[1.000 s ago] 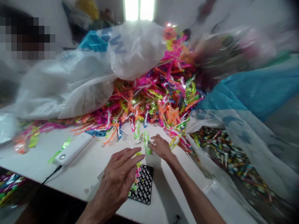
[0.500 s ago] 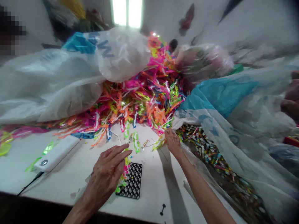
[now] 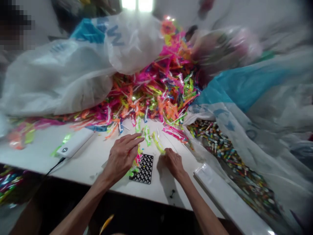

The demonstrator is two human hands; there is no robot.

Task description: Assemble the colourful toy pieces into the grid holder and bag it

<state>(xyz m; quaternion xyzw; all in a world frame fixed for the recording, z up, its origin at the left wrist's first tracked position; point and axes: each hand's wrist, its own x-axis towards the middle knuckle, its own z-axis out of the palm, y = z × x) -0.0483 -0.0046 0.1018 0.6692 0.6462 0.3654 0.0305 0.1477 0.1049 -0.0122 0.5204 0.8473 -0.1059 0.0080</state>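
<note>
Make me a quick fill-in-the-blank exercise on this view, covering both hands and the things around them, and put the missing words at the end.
The left hand is beside a ____ grid tray.
The ____ hand is at one end of a yellow strip.
A dark cord runs to a ____ box.

Missing words: black; right; white.
</note>
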